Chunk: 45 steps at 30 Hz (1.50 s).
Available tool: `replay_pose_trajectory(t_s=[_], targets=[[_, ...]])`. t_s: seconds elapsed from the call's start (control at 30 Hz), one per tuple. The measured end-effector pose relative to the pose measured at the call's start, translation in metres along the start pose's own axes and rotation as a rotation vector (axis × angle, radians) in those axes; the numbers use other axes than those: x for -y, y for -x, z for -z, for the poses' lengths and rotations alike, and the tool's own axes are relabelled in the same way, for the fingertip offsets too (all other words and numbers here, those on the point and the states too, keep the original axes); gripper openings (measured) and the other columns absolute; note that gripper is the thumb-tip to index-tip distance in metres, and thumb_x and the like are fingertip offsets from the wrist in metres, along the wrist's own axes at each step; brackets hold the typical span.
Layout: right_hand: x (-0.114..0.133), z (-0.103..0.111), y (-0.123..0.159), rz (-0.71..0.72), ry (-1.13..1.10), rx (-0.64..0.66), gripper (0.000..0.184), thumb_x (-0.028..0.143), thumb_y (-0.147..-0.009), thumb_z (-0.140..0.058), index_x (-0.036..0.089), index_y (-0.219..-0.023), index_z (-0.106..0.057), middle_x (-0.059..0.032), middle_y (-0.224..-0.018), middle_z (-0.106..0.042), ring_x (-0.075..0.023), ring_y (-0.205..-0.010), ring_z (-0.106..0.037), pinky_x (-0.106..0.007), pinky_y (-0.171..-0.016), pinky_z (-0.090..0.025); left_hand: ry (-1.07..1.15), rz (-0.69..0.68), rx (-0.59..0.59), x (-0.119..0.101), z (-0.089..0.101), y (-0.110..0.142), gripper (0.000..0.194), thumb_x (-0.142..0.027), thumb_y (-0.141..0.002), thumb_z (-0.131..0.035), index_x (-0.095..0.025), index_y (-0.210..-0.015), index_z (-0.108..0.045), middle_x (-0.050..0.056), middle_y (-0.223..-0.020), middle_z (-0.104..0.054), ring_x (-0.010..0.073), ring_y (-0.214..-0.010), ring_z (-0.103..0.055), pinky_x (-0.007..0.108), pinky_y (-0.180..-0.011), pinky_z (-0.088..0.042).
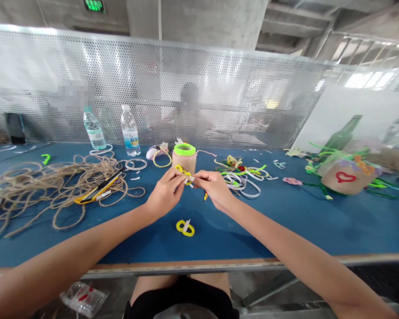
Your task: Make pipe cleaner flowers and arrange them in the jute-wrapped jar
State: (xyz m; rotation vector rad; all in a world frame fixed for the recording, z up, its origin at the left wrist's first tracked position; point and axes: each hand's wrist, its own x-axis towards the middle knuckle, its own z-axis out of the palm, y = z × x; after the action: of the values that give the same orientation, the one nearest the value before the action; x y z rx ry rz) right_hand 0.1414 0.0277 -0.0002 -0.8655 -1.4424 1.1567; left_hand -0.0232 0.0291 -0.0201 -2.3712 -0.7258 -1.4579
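Note:
My left hand (166, 192) is closed in a pinch on a yellow fuzzy pipe-cleaner loop (178, 169) with a small white tape strip (188, 180) on it. The fingertips of my right hand (215, 188) pinch that strip from the other side; the fingers hide part of both. Just behind stands a twine-wrapped jar (185, 160) with a bright green rim (185, 150). Nearer me on the blue table (146, 243) lies a yellow figure-eight pipe cleaner (182, 224), a white strip across it. A short yellow piece (205, 196) sits below my right hand.
Loose twine (69, 177) and a yellow utility knife (98, 188) spread at left. Two water bottles (95, 130) stand before a perforated metal screen (219, 97). White rolls and coloured pipe cleaners (241, 181) lie right of the jar. A heart-marked pot (341, 177) stands further right.

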Motion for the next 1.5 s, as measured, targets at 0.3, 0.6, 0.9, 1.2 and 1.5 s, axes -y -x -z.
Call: replay_pose_trajectory(t_s=[0.3, 0.6, 0.9, 1.2, 1.5], targets=[[-0.0061, -0.0049, 0.0020, -0.024, 0.004, -0.106, 0.008, 0.023, -0.058, -0.062, 0.017, -0.053, -0.064, 0.0007, -0.055, -0.057, -0.0127, -0.059, -0.049, -0.026, -0.061, -0.039, -0.045, 0.003, 0.108, -0.0028, -0.0035, 0.0038, 0.018, -0.008, -0.088, -0.046, -0.015, -0.096, -0.060, 0.006, -0.087, -0.056, 0.0143, -0.079, -0.059, 0.026, -0.072, -0.054], [-0.0053, -0.0052, 0.0026, -0.079, -0.088, -0.084, 0.007, 0.023, -0.057, -0.065, 0.017, -0.057, -0.066, 0.0000, -0.059, -0.060, -0.0133, -0.062, -0.052, -0.028, -0.066, -0.042, 0.023, 0.058, 0.053, 0.0008, -0.0040, 0.0004, 0.014, -0.007, -0.086, -0.051, -0.015, -0.091, -0.062, 0.004, -0.082, -0.057, 0.0118, -0.076, -0.058, 0.022, -0.069, -0.051], [-0.0029, -0.0060, 0.0016, -0.103, -0.128, -0.063, 0.015, 0.028, -0.052, -0.077, 0.016, -0.058, -0.070, -0.0010, -0.059, -0.063, -0.0134, -0.065, -0.054, -0.027, -0.067, -0.043, 0.050, 0.059, 0.033, 0.0002, -0.0031, 0.0008, 0.015, -0.004, -0.085, -0.051, -0.012, -0.092, -0.063, 0.005, -0.082, -0.059, 0.0124, -0.077, -0.058, 0.022, -0.070, -0.051], [-0.0038, -0.0030, 0.0016, -0.081, -0.005, -0.049, 0.022, 0.033, -0.051, -0.081, 0.016, -0.059, -0.069, 0.0008, -0.057, -0.061, -0.0109, -0.058, -0.049, -0.026, -0.060, -0.039, 0.024, 0.071, 0.064, -0.0036, -0.0001, 0.0031, 0.015, -0.005, -0.086, -0.050, -0.013, -0.092, -0.062, 0.005, -0.083, -0.058, 0.0125, -0.077, -0.057, 0.022, -0.069, -0.050], [-0.0024, -0.0007, 0.0036, 0.059, 0.066, -0.035, 0.014, 0.028, -0.064, -0.070, 0.016, -0.058, -0.065, 0.0023, -0.057, -0.056, -0.0102, -0.058, -0.047, -0.025, -0.057, -0.034, 0.013, 0.030, 0.075, -0.0070, 0.0049, -0.0012, 0.016, -0.006, -0.087, -0.049, -0.014, -0.093, -0.061, 0.004, -0.083, -0.057, 0.0119, -0.076, -0.056, 0.022, -0.068, -0.049]])
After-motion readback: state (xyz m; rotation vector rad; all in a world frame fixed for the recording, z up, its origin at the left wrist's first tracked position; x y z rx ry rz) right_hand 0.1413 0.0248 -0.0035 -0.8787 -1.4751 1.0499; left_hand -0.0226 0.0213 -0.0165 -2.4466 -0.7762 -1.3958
